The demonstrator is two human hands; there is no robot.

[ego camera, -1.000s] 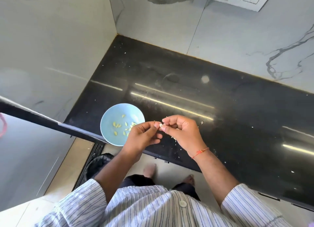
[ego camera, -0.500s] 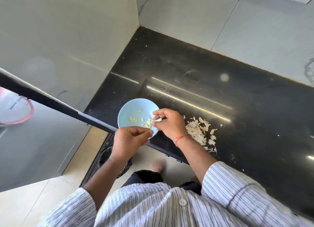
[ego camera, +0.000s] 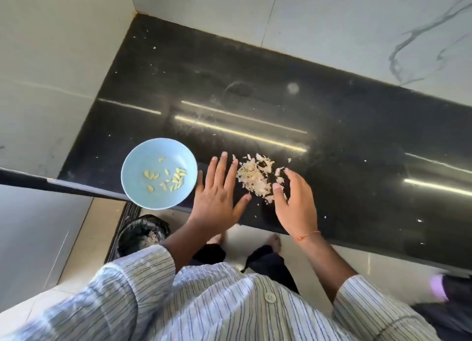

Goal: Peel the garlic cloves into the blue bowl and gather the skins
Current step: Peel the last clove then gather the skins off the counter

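The blue bowl (ego camera: 143, 162) stands at the front edge of the black counter (ego camera: 332, 141), slightly overhanging it, with several peeled yellowish garlic cloves (ego camera: 173, 178) inside. A loose pile of pale garlic skins (ego camera: 255, 178) lies on the counter to the bowl's right. My left hand (ego camera: 219, 195) lies flat with straight, spread fingers just left of the pile. My right hand (ego camera: 296, 202) stands on its edge at the pile's right side, fingers loosely bent, thumb and fingertips touching the skins. Neither hand holds anything.
Marble walls close the counter at the back and left. A black-lined bin (ego camera: 143, 234) sits on the floor below the bowl. A grey panel (ego camera: 33, 238) runs at lower left. Small skin flecks (ego camera: 324, 216) dot the counter near the front edge.
Both hands left the bowl and the clove they were working. They now rest on the counter on either side of the skin pile, fingers opened out.
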